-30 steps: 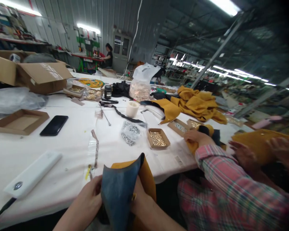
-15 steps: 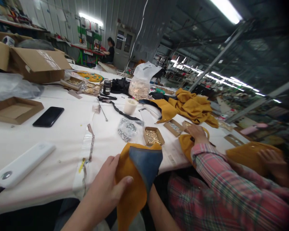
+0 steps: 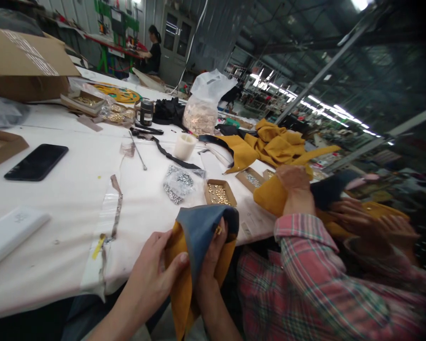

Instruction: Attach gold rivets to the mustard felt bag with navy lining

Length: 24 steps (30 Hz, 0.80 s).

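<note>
A mustard-yellow bag piece (image 3: 180, 296) with a blue-grey lining (image 3: 195, 232) hangs folded in front of me, at the table's edge. My left hand (image 3: 158, 265) grips its left side, thumb on the near face. Up inside the fold reaches my right hand (image 3: 213, 255), its fingers closed at the upper right of the piece. A small gold-coloured metal fitting (image 3: 218, 230) shows at those fingertips; its exact kind is unclear. Just beyond the piece stands a small cardboard box of gold fittings (image 3: 230, 197), beside a clear bag of silver rings (image 3: 178, 183).
A co-worker in a plaid sleeve (image 3: 305, 255) handles yellow pieces close on my right. On the table (image 3: 71, 227) are a phone (image 3: 37, 162), a white power bank-like block (image 3: 16, 232), a tape roll (image 3: 185, 147), a metal rod (image 3: 138, 151) and a yellow pile (image 3: 277, 142).
My right hand has come into sight inside the fold, with the gold fitting at its fingertips. The lining has opened toward me. The view has shifted right, and the co-worker's hand has lifted a piece.
</note>
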Motion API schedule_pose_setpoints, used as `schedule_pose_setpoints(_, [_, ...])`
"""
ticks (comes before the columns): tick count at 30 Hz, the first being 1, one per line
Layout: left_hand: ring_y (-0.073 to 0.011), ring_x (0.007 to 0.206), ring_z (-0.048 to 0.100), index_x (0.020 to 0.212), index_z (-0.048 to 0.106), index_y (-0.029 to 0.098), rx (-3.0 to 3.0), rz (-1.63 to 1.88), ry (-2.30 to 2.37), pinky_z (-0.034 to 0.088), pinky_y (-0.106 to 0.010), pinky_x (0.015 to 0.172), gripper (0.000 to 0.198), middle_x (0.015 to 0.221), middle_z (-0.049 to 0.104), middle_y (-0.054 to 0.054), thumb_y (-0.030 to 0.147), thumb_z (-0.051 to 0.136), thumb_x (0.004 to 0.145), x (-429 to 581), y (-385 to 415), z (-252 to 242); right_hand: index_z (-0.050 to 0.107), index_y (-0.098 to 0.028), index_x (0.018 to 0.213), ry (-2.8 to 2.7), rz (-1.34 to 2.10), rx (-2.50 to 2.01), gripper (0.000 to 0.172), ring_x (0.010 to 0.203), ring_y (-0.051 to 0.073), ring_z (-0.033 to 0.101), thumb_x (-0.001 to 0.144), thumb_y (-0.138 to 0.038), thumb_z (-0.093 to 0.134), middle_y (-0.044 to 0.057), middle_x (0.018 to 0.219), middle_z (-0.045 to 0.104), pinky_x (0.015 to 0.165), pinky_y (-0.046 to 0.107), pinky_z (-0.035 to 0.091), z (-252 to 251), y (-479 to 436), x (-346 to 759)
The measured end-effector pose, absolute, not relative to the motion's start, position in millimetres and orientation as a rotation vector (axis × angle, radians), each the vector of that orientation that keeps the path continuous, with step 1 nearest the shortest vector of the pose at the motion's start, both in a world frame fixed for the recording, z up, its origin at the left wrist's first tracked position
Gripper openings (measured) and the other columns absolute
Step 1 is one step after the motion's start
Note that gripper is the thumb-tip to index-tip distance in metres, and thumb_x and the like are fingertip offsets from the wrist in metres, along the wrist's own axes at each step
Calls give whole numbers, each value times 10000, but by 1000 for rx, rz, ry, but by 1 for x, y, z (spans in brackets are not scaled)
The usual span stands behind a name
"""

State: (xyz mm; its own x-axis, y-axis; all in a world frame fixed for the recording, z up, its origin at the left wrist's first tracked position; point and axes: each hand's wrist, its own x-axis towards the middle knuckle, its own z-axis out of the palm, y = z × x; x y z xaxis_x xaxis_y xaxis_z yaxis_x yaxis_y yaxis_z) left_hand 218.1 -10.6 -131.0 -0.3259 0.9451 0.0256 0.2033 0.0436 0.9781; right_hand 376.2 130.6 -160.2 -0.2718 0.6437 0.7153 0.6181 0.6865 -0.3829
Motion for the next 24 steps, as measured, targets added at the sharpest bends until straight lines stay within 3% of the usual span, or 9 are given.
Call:
schedule_pose_setpoints(2, [-364,1298,634,1479,690,252,1199,1311,1624,501,-585,1176,505,1350,687,-111,606,724,1120,216,-11,-128,-45,-266,1949,-1993,-167,-993,799,1852,338,296,1251,-160,329,248,1924,363,1433,783,404,-177,116,360])
schedule_pose_setpoints(4, [-359,1265,636,1484,685,236,1192,1288,1625,512,-575,1152,492,1323,679,-108,548,716,1104,212,-11,-129,-63,-171,1939,-2093,-282,-945,817,1892,318,154,1216,-65,301,267,1968,256,1480,778,307,-173,117,353])
schedule_pose_setpoints(9, [-367,1229,640,1360,711,211,1151,1290,1605,509,-554,1112,446,1289,679,-111,579,709,1108,205,-11,-133,-38,-148,1940,-2381,-342,-776,865,1898,351,81,1180,-29,357,207,1962,328,1505,770,204,-132,145,349])
schedule_pose_setpoints(10, [-379,1268,637,1385,713,211,1147,1292,1583,502,-557,1136,488,1336,683,-124,610,725,1105,204,-11,-131,-10,-158,1945,-2456,-304,-763,877,1890,368,117,1170,-28,379,193,1933,400,1507,771,189,-125,152,346])
schedule_pose_setpoints(12, [-402,1382,618,1490,704,225,1147,1304,1526,475,-566,1221,571,1466,679,-140,645,744,1105,203,-11,-126,83,-158,1948,-2627,-174,-685,874,1798,390,364,1152,-26,419,203,1773,600,1501,729,256,-115,169,337])
schedule_pose_setpoints(15, [-396,1497,578,1610,659,259,1122,1328,1488,434,-565,1310,594,1594,651,-131,625,705,1144,201,-10,-118,410,-202,1866,-2900,54,-427,743,1326,335,720,1145,-52,509,159,1370,775,1278,558,587,-104,197,321])
schedule_pose_setpoints(18, [-393,1547,533,1614,643,243,1120,1332,1488,402,-564,1345,591,1656,612,-145,628,663,1167,198,-10,-115,767,-275,1486,-3024,188,-179,424,1268,309,708,1109,-104,673,117,1439,754,1131,474,635,-95,215,306])
schedule_pose_setpoints(21, [-395,1504,540,1420,728,219,1137,1333,1493,395,-548,1326,496,1571,637,-143,639,656,1165,196,-14,-114,812,-242,1223,-3002,338,46,249,1455,300,659,1059,-76,725,75,1629,719,1274,474,549,-89,218,297])
schedule_pose_setpoints(24, [-389,1298,600,1216,769,211,1148,1294,1489,459,-533,1182,500,1332,671,-129,691,648,1150,196,-20,-110,798,-222,1112,-2976,578,113,193,1310,249,751,1018,-67,730,55,1435,829,1197,386,582,-89,212,299])
